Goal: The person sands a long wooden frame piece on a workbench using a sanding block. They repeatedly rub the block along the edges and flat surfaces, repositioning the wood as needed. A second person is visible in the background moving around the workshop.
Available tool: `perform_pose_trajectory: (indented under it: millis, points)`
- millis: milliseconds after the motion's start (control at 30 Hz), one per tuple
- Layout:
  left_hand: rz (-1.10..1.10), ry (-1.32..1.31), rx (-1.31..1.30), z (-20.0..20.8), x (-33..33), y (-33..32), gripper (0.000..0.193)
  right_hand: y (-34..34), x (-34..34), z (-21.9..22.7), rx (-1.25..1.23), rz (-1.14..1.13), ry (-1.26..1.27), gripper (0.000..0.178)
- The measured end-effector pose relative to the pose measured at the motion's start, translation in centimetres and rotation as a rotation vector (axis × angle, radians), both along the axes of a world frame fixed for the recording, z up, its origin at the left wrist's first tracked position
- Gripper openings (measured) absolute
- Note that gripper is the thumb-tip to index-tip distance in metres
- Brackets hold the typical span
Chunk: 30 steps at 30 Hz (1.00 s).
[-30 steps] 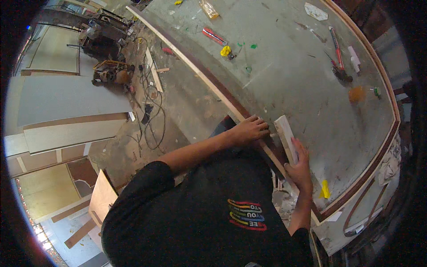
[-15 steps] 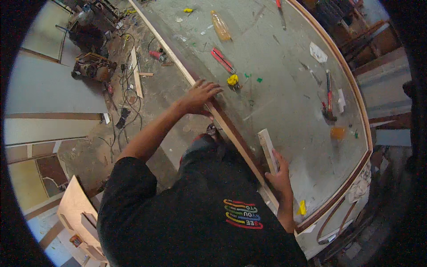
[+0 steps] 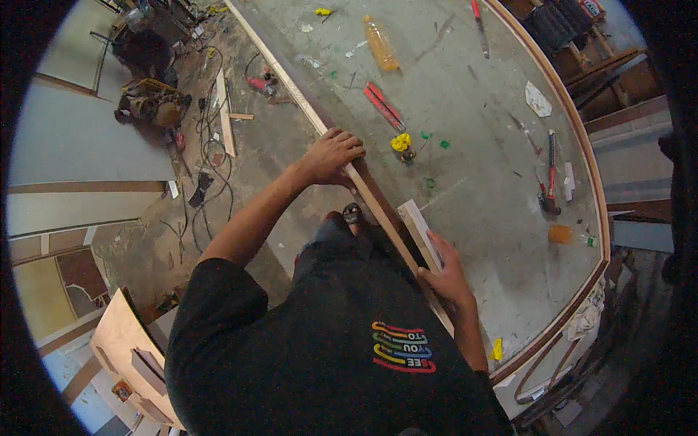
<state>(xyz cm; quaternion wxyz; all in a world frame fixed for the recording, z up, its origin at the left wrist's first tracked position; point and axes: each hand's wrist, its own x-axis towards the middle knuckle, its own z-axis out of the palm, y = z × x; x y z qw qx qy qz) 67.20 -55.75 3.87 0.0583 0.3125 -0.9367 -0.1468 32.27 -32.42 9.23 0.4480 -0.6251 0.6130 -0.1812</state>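
My left hand is closed over a long wooden strip that runs along the near left edge of the grey-green tabletop. Fingers rest on its top, and the thumb side is partly hidden below. Farther down the same edge, my right hand grips a short, pale wooden block. The block lies slantwise just inside the strip, its far end pointing away from me; whether they touch near my thumb I cannot tell.
On the table lie a red utility knife, a yellow-topped item, an orange plastic bottle, a red-and-black hammer and an orange bottle piece. Cables, wood offcuts and a red power tool litter the floor.
My right hand has brought the wooden block leftward, closer to the strip. My left hand stays on the strip, and the view has shifted slightly.
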Motion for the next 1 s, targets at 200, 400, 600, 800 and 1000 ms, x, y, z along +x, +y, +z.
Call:
perform_pose_trajectory:
  millis: [200, 400, 600, 800, 1000]
  points:
    - [0.045, -0.035, 0.020, -0.9, -0.2, 0.2, 0.083, 0.4, -0.3, -1.7, 0.099, 0.039, -0.116, 0.082]
    - [-0.018, 0.007, -0.045, -0.3, -0.1, 0.1, 0.071, 2.3, -1.4, -1.9, 0.010, 0.096, -0.033, 0.077]
    - [-0.009, 0.006, 0.174, -0.1, -0.9, -1.9, 0.040, 2.9, -3.1, -1.9, -0.026, 0.077, 0.062, 0.077]
    - [-0.107, -0.198, 0.473, 0.2, -3.3, -6.6, 0.021, 2.7, -4.0, -2.1, -0.171, -0.014, 0.201, 0.068]
    - [-0.244, -0.333, 0.364, -0.3, -4.7, -8.4, 0.017, 2.9, -3.2, -2.0, -0.138, -0.039, 0.146, 0.064]
